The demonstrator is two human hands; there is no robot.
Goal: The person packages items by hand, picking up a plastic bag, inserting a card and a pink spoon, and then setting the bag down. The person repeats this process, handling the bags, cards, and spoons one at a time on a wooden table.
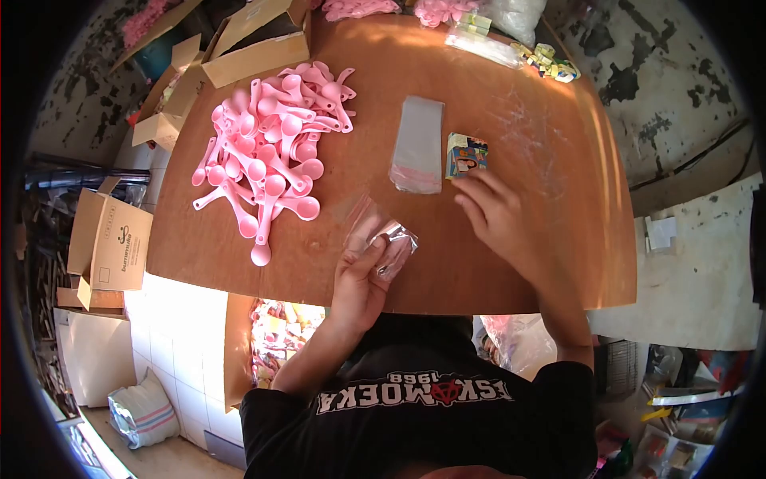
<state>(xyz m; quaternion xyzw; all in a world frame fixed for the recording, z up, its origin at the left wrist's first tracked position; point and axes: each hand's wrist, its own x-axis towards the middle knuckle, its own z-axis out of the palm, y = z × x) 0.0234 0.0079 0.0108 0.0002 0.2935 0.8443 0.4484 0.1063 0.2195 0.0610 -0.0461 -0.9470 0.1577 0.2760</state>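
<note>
A crinkled clear plastic bag [396, 249] is pinched in my left hand [361, 267], its thumb across the front, close over the table's near side. My right hand [496, 209] reaches over the table with its fingers apart, fingertips right at the lower edge of a small stack of colourful printed cards [466, 153]. Just left of the cards lies a stack of flat clear plastic bags [418, 144]. A large heap of pink plastic measuring spoons [274, 152] covers the table's left part.
The brown wooden table [359, 297] has a curved far edge. Along it sit a plastic-wrapped bundle [484, 49], yellow printed pieces [550, 62] and more pink items [359, 8]. Open cardboard boxes [255, 41] stand at the far left, with another carton [116, 243] nearer on the left.
</note>
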